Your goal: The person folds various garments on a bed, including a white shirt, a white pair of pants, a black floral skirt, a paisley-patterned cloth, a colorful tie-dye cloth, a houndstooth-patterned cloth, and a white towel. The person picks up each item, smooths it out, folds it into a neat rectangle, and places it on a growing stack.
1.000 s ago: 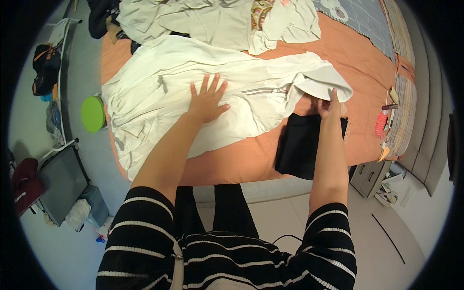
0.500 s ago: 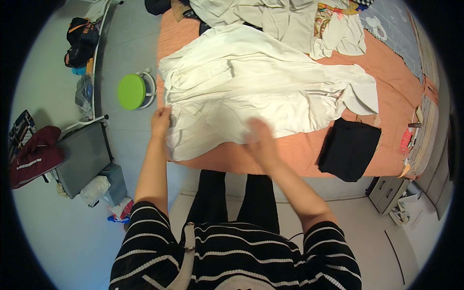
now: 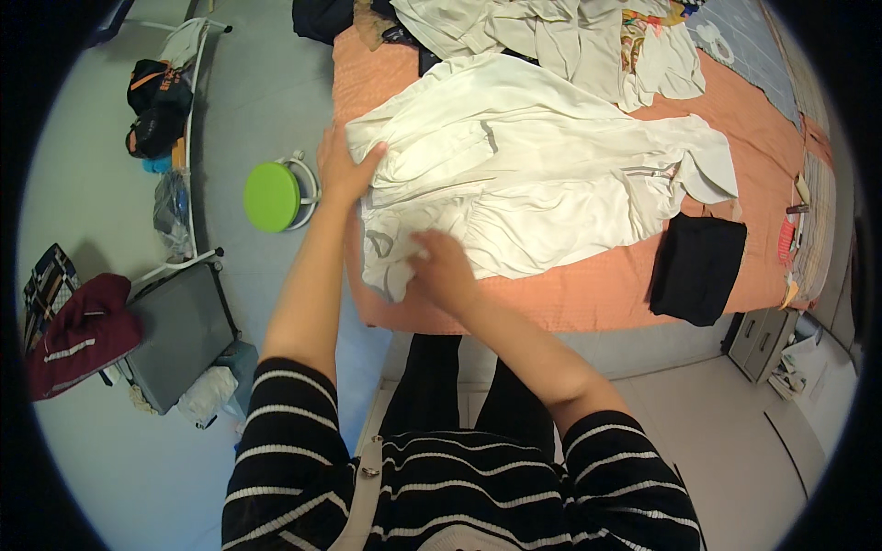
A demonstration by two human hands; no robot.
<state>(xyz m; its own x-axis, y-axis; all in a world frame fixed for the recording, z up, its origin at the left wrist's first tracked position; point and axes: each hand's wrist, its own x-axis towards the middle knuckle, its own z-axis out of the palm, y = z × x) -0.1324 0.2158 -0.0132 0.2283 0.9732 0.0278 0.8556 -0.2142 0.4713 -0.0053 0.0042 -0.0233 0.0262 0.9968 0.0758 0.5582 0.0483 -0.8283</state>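
White garment (image 3: 542, 188) is met at its left end, just by the bed's left edge, by the left hand (image 3: 346, 170): the thumb is laid on the cloth, well apart from the fingers, and whether any fabric is pinched cannot be told. The right hand (image 3: 447, 273) is blurred above the lower left corner, by the bed's near edge; its fingers seem bent, but whether the grey edging (image 3: 391, 286) is gripped cannot be told. Creased and unfolded, the garment is spread along the near half of the bed (image 3: 570, 298).

By its thin drape, the cloth may be judged light, soft and limp, perhaps slightly slippery, easily wrinkled rather than fragile. A hold would best be taken at both corners of the left end, or at the collar-like flap (image 3: 710, 177) toward the bed's right side, which looks stiffer; near the zip (image 3: 648, 172), snagging is best avoided.

Farther out, a folded black cloth (image 3: 698, 271) is set on the bed's near right part, pale clothes (image 3: 551, 37) are heaped along its far side, and a green stool (image 3: 273, 196) is placed off its left edge. No label can be made out on the garment; small orange marks are seen on a black bag (image 3: 156, 87), well left of the bed
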